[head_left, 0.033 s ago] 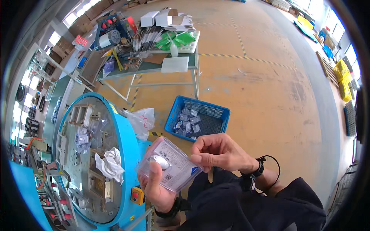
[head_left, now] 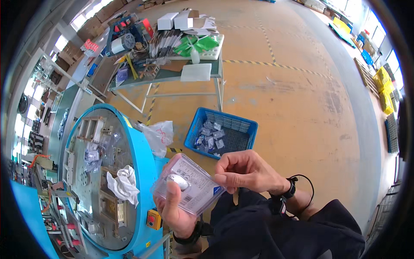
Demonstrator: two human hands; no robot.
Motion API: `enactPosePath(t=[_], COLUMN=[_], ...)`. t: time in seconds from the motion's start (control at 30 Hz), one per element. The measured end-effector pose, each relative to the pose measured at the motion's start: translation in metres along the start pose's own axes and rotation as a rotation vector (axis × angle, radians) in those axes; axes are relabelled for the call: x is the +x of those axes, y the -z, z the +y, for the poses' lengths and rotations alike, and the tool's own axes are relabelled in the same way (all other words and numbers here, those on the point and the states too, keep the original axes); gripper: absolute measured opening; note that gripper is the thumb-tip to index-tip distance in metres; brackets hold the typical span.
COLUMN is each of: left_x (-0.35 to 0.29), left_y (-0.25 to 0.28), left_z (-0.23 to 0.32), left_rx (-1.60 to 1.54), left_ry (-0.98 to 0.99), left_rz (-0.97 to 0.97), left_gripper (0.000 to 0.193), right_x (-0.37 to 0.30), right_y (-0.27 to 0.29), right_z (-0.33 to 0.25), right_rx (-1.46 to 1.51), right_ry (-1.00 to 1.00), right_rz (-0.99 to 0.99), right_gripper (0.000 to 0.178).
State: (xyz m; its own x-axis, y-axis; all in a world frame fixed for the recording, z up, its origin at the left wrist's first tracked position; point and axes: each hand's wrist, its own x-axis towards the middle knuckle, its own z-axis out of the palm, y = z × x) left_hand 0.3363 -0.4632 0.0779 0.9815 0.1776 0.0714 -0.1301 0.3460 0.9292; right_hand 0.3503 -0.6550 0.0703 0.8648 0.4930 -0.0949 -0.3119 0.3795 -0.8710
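A clear plastic blister pack [head_left: 199, 183] with a printed card and a barcode is held tilted in front of my body. Under its clear plastic shows a small white rounded item [head_left: 179, 181]. My left hand [head_left: 177, 214] grips the pack from the lower left, its thumb on the face near the white item and its fingers behind. At the pack's right corner, my right hand [head_left: 252, 173] is closed in a pinch, thumb against forefinger at the edge. The other fingers of that hand are curled in.
Left of me stands a round blue-rimmed machine table [head_left: 139, 142] with fixtures, a white cloth [head_left: 124, 184] and a red button box [head_left: 153, 219]. A blue basket [head_left: 248, 122] on the floor holds several small clear packs. Beyond it is a cluttered workbench [head_left: 172, 77].
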Motion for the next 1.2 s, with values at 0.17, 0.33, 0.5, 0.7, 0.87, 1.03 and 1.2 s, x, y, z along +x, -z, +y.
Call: enactPosePath(t=[0.17,0.33,0.5,0.7,0.87,1.03,1.2], left_x=[0.002,0.0,-0.001,0.001,0.004,0.006,0.013], left_y=[0.006,0.011,0.015,0.014,0.014,0.01,0.022], left_z=[0.001,0.004,0.005,0.0,0.001,0.001,0.001], left_rx=[0.083,0.011,0.18,0.363,0.404,0.434,0.433], left_ry=[-0.029,-0.018,-0.141,-0.326,-0.367,-0.331,-0.347], left_rz=[-0.04,-0.124,-0.166,-0.178,-0.239,-0.298,-0.264], left_gripper=[0.071,0.065,0.051,0.05,0.047,0.048,0.048], right_x=[-0.003,-0.005,-0.003,0.001,0.006,0.003,0.011], right_y=[0.002,0.003,0.005,0.006,0.007,0.014,0.017], right_z=[0.008,0.016,0.024,0.03,0.034,0.044,0.046], right_rx=[-0.017,-0.022,-0.028,-0.037,-0.056,-0.049,-0.225], right_ry=[-0.057,-0.056,-0.05,-0.041,-0.063,-0.032,0.1], right_rz=[0.028,0.05,0.075,0.114,0.153,0.194,0.279], right_gripper=[0.014,0.014,0.016,0.018,0.018,0.018,0.015])
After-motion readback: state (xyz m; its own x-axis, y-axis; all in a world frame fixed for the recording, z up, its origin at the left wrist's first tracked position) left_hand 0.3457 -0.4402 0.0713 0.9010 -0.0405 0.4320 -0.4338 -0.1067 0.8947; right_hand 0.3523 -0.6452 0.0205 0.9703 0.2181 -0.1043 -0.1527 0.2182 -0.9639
